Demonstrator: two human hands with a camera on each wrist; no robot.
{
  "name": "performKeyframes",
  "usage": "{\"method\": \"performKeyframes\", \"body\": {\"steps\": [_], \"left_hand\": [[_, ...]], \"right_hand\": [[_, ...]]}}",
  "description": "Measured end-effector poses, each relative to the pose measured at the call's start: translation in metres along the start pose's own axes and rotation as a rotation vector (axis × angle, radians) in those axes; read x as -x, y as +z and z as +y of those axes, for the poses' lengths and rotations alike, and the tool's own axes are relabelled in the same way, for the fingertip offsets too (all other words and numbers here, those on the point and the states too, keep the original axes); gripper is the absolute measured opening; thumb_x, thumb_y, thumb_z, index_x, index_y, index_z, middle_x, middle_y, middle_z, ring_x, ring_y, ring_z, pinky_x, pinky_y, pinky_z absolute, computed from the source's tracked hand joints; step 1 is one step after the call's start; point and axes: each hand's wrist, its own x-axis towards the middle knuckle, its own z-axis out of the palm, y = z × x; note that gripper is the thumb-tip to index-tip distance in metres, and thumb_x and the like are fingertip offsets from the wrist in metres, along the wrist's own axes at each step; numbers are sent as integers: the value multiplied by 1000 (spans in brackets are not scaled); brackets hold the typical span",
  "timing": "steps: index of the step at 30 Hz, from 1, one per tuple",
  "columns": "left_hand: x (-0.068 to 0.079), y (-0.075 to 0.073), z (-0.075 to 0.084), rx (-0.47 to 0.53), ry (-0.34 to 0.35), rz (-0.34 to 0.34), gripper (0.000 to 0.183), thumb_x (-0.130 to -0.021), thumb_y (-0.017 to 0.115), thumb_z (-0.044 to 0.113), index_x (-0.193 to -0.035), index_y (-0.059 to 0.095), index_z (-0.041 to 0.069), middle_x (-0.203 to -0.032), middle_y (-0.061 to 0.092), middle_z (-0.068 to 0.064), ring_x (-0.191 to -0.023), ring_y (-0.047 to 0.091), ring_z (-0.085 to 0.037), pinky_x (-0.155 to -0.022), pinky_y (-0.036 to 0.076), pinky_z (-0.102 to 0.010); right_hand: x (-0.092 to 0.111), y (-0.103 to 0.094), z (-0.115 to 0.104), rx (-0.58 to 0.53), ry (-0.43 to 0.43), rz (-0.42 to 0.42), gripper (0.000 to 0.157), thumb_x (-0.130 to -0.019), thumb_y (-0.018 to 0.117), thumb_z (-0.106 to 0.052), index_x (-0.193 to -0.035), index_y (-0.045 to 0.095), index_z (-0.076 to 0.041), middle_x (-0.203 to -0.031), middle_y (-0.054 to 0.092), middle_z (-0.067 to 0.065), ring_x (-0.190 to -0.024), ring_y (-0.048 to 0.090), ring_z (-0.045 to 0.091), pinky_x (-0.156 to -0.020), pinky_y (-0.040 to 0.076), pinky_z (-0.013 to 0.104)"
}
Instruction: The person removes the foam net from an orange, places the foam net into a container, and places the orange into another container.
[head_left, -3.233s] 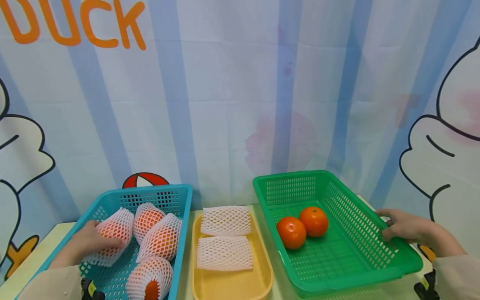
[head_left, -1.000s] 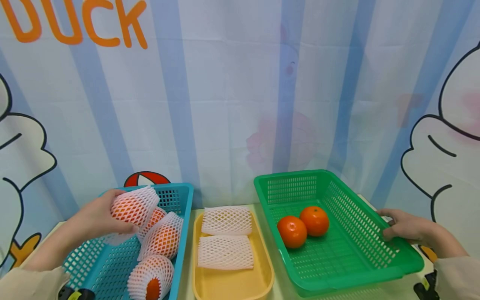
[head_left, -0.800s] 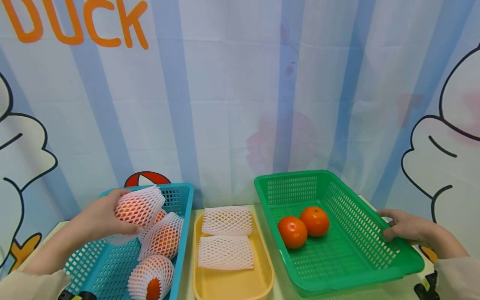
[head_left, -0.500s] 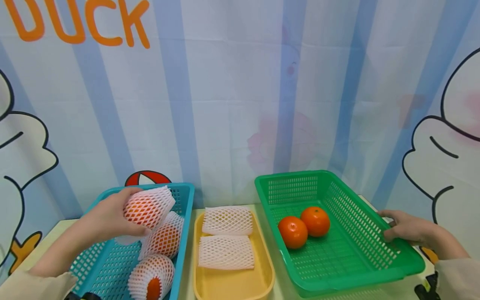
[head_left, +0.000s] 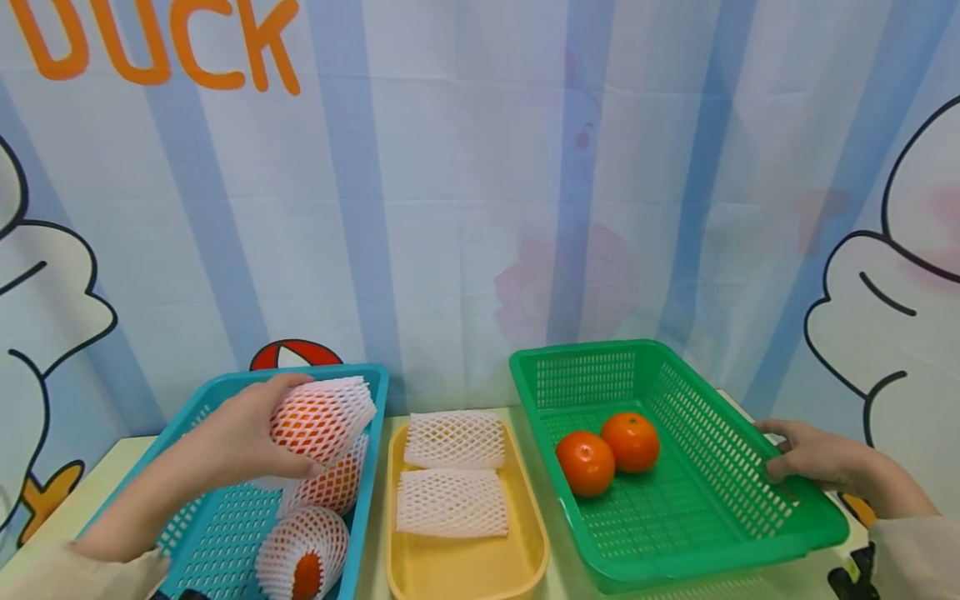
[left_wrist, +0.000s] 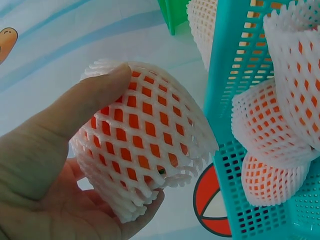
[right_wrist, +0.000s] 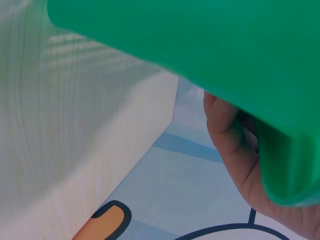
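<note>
Leaving the front netted fruit (head_left: 300, 554) undisturbed at the near end of the blue basket (head_left: 377, 421). Just beyond, holding the lifted fruit (head_left: 322, 419) in the left grip (head_left: 243, 433), with thumb and fingers curled round it, opened no wider than its girth. Raised from the basket's left side, where handled about three seconds ago, and brought rightward over the rear netted fruits (left_wrist: 272, 181), still in its netting. Reads as securely picked up, though not yet unwrapped or set down. Keeping the right grip (head_left: 813, 456) hooked on the outer rim of the green basket (head_left: 675, 517), as before, probably steadying it. Between the baskets, seeing no change in the two flattened nets (head_left: 452, 502) in the yellow tray (head_left: 465, 571). Farther over, finding the same two bare orange fruits (head_left: 585, 463) side by side in the green basket. Last, behind everything, only the striped backdrop (head_left: 465, 208).
</note>
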Motion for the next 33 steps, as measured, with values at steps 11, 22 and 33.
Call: {"method": "performKeyframes", "body": {"steps": [11, 22, 33], "left_hand": [[1, 8, 19, 8, 9, -24, 92, -61, 86, 29, -134, 37, 3, -114, 54, -14, -92, 52, -25, -62, 52, -33], [3, 16, 29, 41, 11, -43, 91, -60, 87, 28, -134, 39, 6, -117, 50, -14, -96, 50, -27, -62, 51, -33], [5, 21, 37, 19, 19, -38, 89, -59, 87, 27, -134, 42, 9, -117, 50, -13, -98, 48, -27, -63, 51, -35]], "right_hand": [[0, 1, -2, 14, -3, 4, 78, -81, 48, 9, -135, -8, 21, -105, 54, 25, -83, 64, 35, -70, 53, 46], [1, 5, -5, 28, 26, 31, 77, -80, 48, 8, -135, -4, 21, -103, 55, 24, -80, 64, 33, -68, 54, 45], [3, 5, -10, 73, 24, 67, 72, -87, 52, 1, -135, 2, 22, -98, 56, 22, -80, 64, 31, -70, 53, 44]]}}
